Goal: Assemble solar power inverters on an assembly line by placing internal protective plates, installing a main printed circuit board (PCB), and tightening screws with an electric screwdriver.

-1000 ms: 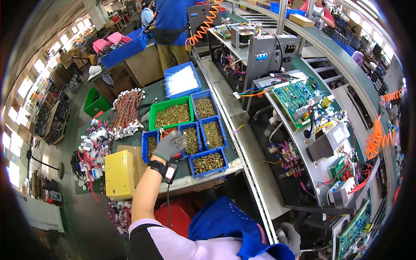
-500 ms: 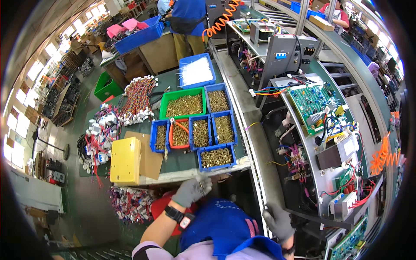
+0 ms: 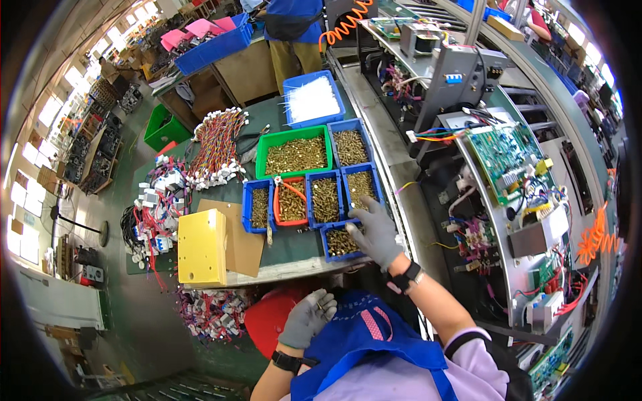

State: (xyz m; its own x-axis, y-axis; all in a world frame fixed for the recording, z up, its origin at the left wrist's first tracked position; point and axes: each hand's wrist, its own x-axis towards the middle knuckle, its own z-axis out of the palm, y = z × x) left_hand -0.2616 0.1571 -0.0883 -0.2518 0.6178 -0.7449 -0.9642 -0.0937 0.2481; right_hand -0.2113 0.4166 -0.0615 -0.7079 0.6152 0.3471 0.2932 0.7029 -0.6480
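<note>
Right hand [image 3: 376, 230], fingers spread loosely, rests over the nearest blue bin of brass screws [image 3: 340, 242] at the worktop [image 3: 294, 257] edge — left hand [image 3: 306, 318] cupped around a few screws, lower, well short.

Bins of small metal parts [image 3: 326, 199] sit in rows on the side table [image 3: 281, 250]. The right hand [image 3: 376, 232] rests over the nearest bin [image 3: 341, 242]. Left of the bins lie a flat box [image 3: 201, 246] and wire harnesses [image 3: 217, 148]; a circuit board [image 3: 503, 155] lies to their right.
</note>
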